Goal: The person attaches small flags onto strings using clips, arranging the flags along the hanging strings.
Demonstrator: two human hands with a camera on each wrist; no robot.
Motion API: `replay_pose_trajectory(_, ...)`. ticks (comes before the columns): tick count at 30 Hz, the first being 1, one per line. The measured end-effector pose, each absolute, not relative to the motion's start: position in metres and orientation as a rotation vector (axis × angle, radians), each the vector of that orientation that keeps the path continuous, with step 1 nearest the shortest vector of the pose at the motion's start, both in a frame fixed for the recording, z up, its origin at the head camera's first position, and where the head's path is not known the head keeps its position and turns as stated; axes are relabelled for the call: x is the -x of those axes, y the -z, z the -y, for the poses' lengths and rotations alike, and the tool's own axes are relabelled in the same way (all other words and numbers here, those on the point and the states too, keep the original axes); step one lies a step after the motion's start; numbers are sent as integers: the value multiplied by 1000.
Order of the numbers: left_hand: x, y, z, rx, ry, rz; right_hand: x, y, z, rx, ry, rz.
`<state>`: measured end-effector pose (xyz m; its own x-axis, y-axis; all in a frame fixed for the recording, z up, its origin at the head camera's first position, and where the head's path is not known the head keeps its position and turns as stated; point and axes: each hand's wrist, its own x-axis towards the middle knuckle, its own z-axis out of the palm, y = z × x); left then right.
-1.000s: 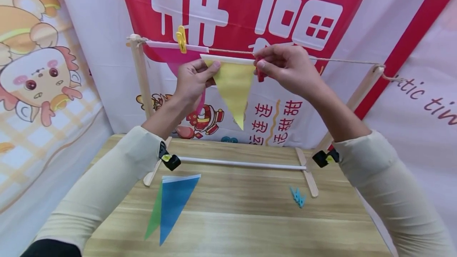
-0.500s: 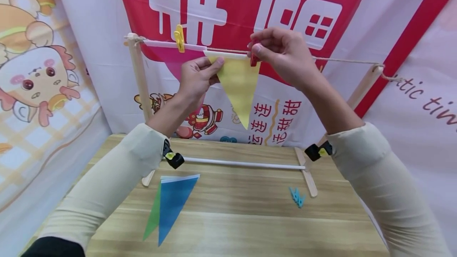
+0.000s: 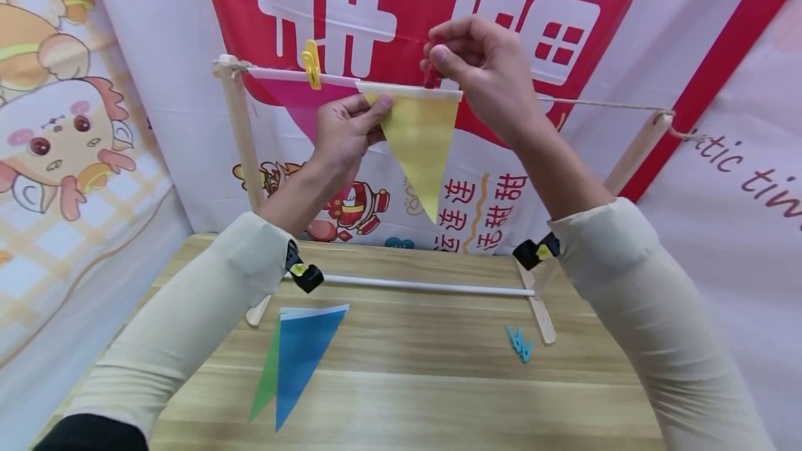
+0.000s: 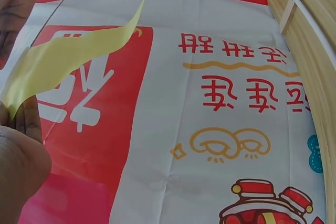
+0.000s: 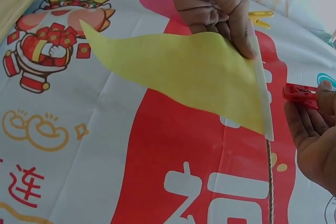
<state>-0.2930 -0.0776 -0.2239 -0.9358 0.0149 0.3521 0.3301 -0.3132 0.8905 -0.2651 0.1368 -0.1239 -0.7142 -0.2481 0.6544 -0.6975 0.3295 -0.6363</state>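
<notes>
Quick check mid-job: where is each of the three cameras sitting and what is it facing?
Head: on the head, facing forward-down at the string rack; both sleeves, left hand, right hand show.
Left wrist: looks along the left hand at the yellow flag and banner.
Right wrist: faces the yellow flag, red clothespin; both hands show.
All share the yellow flag.

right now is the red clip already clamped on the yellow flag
No, the right hand pinches the red clip beside the yellow flag, apart from its white top edge.
</notes>
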Motion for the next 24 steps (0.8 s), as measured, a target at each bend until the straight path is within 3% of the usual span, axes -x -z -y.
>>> replay_pose_trajectory(24,293,223,80,439,2349,1711,280,124,-108,-717,-1462,2084)
